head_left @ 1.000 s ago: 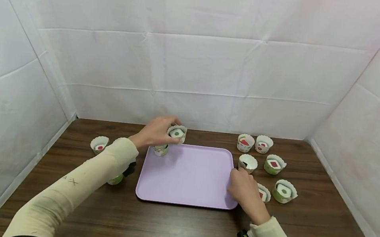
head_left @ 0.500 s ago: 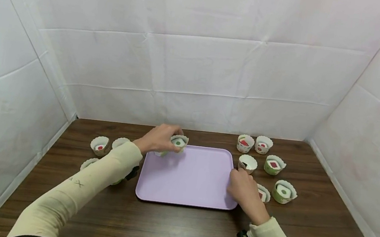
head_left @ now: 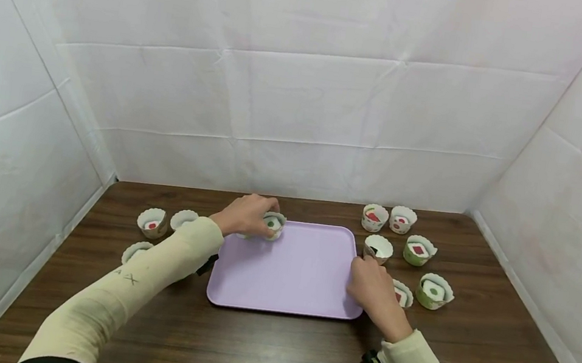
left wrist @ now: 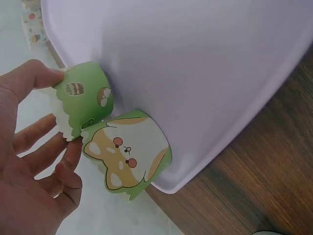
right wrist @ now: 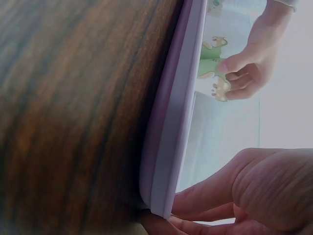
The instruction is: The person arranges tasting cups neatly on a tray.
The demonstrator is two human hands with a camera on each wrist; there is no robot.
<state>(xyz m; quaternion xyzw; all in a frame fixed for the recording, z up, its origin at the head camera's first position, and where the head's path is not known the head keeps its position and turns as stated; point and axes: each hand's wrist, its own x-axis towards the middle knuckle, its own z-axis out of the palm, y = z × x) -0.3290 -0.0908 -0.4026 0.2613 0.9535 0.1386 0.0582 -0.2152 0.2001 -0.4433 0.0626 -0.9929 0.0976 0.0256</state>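
The left hand (head_left: 248, 216) pinches a green paper cup (left wrist: 88, 95) by its scalloped rim at the far left of the lilac tray (head_left: 287, 273); whether the cup's base touches the tray cannot be told. Close against it, on the near-left side in the left wrist view, a dog-print cup (left wrist: 129, 152) stands at the tray's corner, mostly hidden behind the hand from above. The relation that matters is this closeness: the held cup sits just right of its neighbour along the far edge, and the tray's long axis runs left to right. The left hand is the nearer one; the right hand (head_left: 373, 287) grips the tray's right rim. Compared with a second ago, the held cup is lower and nearer, while the right hand and tray keep their places; the left sleeve (head_left: 153, 264) now uncovers a pale cup (head_left: 183, 218) on the left. Farther out, more cups stand on the dark wooden desk (head_left: 268, 356): a red-dotted one (head_left: 152, 223) at left, and a right-hand group including a green one (head_left: 433, 292). White cloth (head_left: 302, 97) hangs behind the desk.
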